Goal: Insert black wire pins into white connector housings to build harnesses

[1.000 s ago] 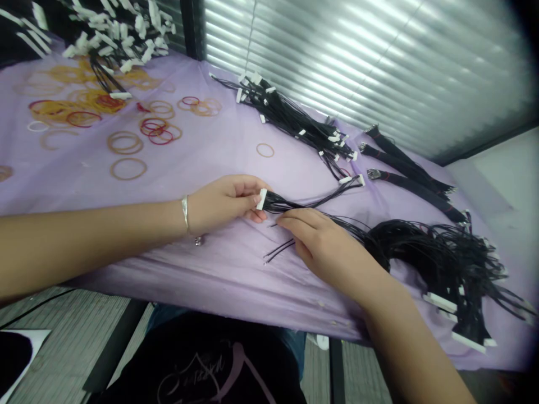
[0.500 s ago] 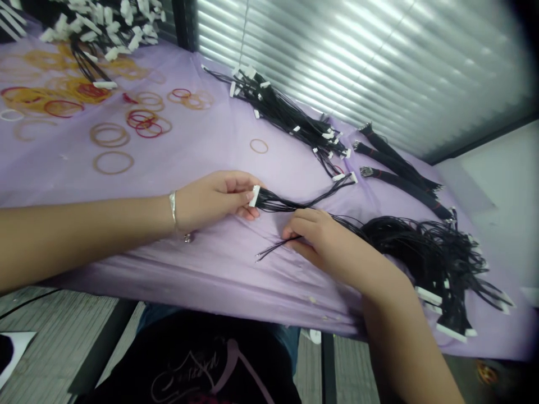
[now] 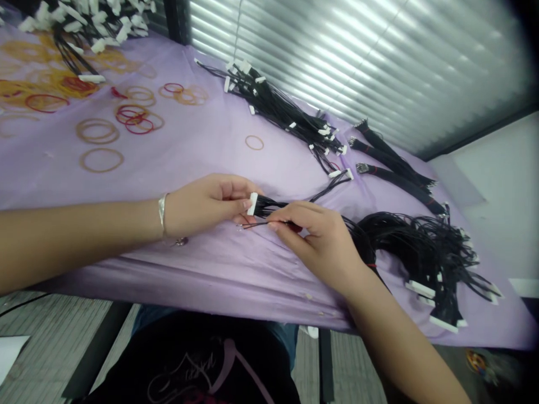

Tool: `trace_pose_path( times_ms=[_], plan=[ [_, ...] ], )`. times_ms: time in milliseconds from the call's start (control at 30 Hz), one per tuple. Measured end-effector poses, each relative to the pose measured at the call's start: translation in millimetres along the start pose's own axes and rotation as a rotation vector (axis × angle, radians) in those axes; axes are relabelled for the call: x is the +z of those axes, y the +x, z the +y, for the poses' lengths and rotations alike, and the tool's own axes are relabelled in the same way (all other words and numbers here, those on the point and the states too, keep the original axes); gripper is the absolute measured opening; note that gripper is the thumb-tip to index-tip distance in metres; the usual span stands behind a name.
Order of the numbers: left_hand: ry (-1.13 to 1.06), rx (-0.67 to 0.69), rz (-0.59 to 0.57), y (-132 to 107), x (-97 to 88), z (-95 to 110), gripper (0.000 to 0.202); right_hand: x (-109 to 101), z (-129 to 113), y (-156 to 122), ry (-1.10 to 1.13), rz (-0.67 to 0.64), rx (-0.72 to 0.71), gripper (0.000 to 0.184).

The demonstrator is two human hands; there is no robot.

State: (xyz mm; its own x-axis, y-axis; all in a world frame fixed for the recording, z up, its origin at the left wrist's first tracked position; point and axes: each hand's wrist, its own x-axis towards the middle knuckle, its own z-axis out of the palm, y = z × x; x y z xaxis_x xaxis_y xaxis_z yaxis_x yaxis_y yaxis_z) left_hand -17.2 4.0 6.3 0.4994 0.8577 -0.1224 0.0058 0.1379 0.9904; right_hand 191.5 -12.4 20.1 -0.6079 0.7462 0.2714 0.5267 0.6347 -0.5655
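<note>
My left hand pinches a white connector between thumb and fingers, above the purple cloth. Many thin black wires run out of that connector to the right and pass behind my right hand. The thumb and forefinger of my right hand grip a couple of loose black wires. Their bare metal-tipped ends point left, just below the connector. Beyond my right hand a branch of the wires ends in another small white connector.
A large pile of black wire harnesses lies to the right. Behind it are wire bundles tied with red bands. Another harness bundle lies by the blinds. Rubber bands and more white connectors spread over the left.
My right hand has moved up and left, bringing the loose wire ends from below to close beside the connector. My left hand still holds the connector. The view has shifted slightly.
</note>
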Motion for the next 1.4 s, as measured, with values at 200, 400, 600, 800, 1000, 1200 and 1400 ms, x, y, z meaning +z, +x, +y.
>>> trace_pose_path(
  times_ms=[200,400,600,800,1000,1200,1400],
  plan=[
    [-0.152,-0.116,0.024,-3.6,2.8,-2.5,0.012,1.6,-1.2,0.3,-0.090,0.277,0.087,0.008],
    [-0.274,-0.166,-0.038,-1.4,2.7,-4.5,0.014,4.5,1.7,1.0,-0.134,0.288,0.109,0.007],
    [-0.299,-0.167,-0.067,-1.1,0.8,-6.0,0.014,3.2,0.9,0.7,-0.101,0.242,0.135,0.008],
    [-0.292,-0.160,-0.062,-0.8,0.6,-7.7,0.014,1.8,-0.2,1.6,-0.062,0.235,0.164,0.010],
    [-0.282,-0.168,-0.042,0.2,1.6,-7.4,0.016,2.0,-0.4,1.9,-0.061,0.228,0.165,0.009],
    [-0.285,-0.178,-0.038,-0.1,1.4,-7.4,0.014,1.3,-0.9,1.2,-0.059,0.229,0.156,0.010],
    [-0.283,-0.184,-0.059,-0.1,0.0,-8.9,0.010,0.8,-2.3,1.5,-0.064,0.198,0.134,0.009]
  ],
)
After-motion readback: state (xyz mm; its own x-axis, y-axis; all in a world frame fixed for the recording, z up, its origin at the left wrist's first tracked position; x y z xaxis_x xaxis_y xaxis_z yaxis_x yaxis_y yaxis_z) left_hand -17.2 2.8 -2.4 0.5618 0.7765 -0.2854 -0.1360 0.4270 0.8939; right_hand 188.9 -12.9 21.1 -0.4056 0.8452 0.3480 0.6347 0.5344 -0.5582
